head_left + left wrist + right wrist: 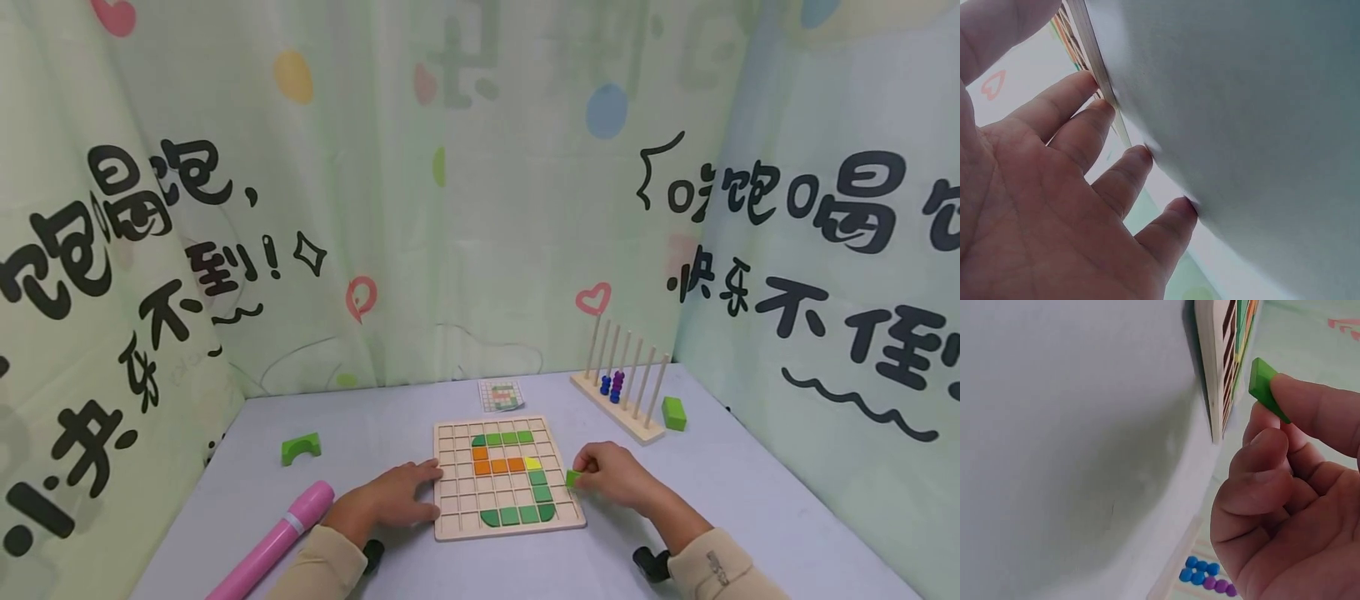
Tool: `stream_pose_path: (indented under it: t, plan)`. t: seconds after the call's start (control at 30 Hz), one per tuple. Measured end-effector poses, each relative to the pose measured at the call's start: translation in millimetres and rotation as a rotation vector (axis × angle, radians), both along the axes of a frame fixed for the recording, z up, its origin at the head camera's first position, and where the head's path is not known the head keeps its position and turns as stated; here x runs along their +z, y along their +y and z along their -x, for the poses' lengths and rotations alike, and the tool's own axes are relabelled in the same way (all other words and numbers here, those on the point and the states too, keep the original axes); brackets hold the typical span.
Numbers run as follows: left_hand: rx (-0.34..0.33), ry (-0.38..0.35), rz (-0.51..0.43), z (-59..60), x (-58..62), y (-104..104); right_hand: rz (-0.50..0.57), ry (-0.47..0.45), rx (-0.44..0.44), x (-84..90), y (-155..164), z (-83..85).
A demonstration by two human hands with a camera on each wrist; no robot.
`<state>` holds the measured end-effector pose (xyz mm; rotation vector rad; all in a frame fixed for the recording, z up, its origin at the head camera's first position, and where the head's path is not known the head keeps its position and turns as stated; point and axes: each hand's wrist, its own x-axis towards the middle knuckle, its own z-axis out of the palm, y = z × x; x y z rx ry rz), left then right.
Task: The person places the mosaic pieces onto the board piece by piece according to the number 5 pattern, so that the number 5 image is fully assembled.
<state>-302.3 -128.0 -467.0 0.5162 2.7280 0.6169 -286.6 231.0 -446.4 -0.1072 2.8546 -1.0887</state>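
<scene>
Currently the right hand (615, 477) pinches a small green tile (573, 478) between thumb and fingertips, just beside the right edge of the wooden grid board (450, 517); the tile is off the board and clear of the table (750, 500) (right wrist view: tile (1266, 387) held just off the board edge (1210, 375)). The left hand (393, 496) lies flat, fingers straight, fingertips (1100, 109) touching the board's left edge. On the board: green, orange and yellow tiles in a curved pattern. Far of the board lies a pattern card (501, 396). Far right: a peg rack (622, 400) with blue and purple beads, a green block (673, 413) beside it. Left: a green arch block (301, 448); near left, a pink cylinder (277, 537).
</scene>
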Motion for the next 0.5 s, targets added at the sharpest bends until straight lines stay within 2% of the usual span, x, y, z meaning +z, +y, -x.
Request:
stream_pose_path:
  t: [0.3,0.5]
  plan:
    - [0.008,-0.01,0.005,-0.8,-0.8,0.0,0.086,-0.044,0.046,-7.6,-26.1,2.8]
    - [0.006,-0.001,0.01,-0.5,-1.0,0.1,0.11,-0.042,0.121,-6.1,-42.5,3.9]
